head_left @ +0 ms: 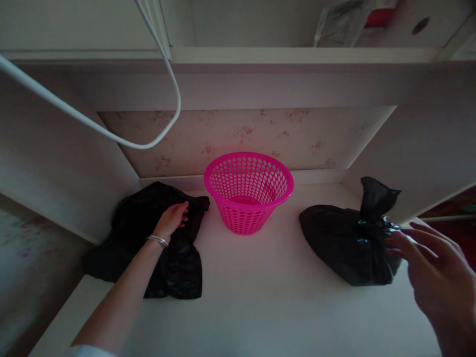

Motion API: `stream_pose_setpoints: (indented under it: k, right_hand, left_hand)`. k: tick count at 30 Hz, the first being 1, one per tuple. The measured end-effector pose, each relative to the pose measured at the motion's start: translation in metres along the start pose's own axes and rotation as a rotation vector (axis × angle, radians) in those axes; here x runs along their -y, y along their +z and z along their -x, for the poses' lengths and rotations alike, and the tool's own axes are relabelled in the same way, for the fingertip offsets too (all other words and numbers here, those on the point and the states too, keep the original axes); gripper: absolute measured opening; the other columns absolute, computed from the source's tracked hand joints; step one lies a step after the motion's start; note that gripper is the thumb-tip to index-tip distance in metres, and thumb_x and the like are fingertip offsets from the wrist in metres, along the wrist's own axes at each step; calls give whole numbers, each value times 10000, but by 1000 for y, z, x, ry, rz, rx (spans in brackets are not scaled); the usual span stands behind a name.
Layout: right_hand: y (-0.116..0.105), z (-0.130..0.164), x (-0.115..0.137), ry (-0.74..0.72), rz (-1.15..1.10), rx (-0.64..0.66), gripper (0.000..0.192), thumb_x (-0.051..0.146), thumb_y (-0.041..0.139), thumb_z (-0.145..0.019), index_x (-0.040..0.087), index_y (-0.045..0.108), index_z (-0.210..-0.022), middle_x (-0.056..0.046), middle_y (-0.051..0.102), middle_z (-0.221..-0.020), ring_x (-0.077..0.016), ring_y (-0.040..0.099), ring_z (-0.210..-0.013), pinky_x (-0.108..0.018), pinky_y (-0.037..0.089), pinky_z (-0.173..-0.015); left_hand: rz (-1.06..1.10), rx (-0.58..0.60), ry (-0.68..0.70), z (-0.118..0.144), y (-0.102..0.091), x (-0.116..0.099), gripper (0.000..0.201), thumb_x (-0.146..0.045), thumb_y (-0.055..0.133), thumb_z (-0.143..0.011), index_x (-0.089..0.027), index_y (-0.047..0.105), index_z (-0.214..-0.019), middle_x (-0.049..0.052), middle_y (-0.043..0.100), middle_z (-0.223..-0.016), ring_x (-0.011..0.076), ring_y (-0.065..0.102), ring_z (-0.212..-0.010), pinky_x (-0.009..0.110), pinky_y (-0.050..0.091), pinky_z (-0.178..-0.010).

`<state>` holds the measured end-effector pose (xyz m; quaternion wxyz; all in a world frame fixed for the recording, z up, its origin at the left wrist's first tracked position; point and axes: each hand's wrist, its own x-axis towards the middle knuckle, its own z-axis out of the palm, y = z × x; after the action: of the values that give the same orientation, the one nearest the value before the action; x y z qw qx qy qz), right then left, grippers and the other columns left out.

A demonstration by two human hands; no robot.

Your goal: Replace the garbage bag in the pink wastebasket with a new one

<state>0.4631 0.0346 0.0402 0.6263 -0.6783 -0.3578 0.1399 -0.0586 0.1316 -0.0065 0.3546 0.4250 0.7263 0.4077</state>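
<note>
Nearest, the right hand [433, 267] hung open, fingers spread, its fingertips just touching the knotted neck of the tied black bag [349, 245], which lay leftward from it. Farther off, the left hand [171, 219] pressed flat on the loose black bags [148, 248], the pink basket [248, 191] standing between the two.

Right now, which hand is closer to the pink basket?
The left hand. It rests on the flat black bag just left of the pink basket. The right hand is far off to the right, by the tied black bag.
</note>
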Motion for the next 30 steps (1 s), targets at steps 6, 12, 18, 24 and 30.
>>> stream_pose_setpoints:
  k: [6, 12, 18, 24, 30]
  right_hand:
    - [-1, 52, -29, 177, 103, 312, 448, 651, 807, -588, 273, 772, -826, -85, 746, -798, -288, 706, -762, -398, 587, -687]
    - [40, 114, -37, 66, 94, 1011, 364, 545, 638, -873, 195, 738, -865, -55, 710, -806, -204, 665, -784, -281, 526, -695]
    - [98, 162, -16, -68, 84, 1417, 245, 378, 546, -950, 206, 717, -914, -37, 717, -888, -170, 656, -782, -260, 482, -677]
    - [161, 193, -19, 76, -11, 1387, 490, 368, 619, -890, 199, 523, -1340, -135, 642, -1285, -173, 695, -854, -318, 548, -755]
    - [184, 218, -19, -98, -1, 1247, 708, 311, 663, -858, 205, 400, -1507, -162, 541, -1436, -263, 646, -1139, -417, 547, -943]
  left_hand:
    - [-62, 26, -119, -56, 12, -10, 328, -446, 593, -961, -144, 645, -1078, 48, 681, -951, 149, 651, -734, 320, 569, -650]
    - [-216, 50, 32, -54, 11, -10, 344, -441, 574, -970, -142, 651, -1122, 87, 702, -1071, 208, 691, -907, 427, 578, -824]
    - [-469, 150, 313, 46, 15, 46, 578, -447, 776, -707, -120, 710, -1180, 200, 669, -1301, 407, 583, -1264, 514, 373, -1141]
    - [-539, 267, 355, 122, -17, 93, 438, -168, 480, -750, -213, 794, -1052, 74, 783, -1139, 274, 717, -1106, 406, 508, -1066]
    - [-393, 303, 527, 142, -81, 91, 307, -195, 529, -695, -314, 799, -780, 23, 809, -872, 247, 760, -845, 342, 611, -817]
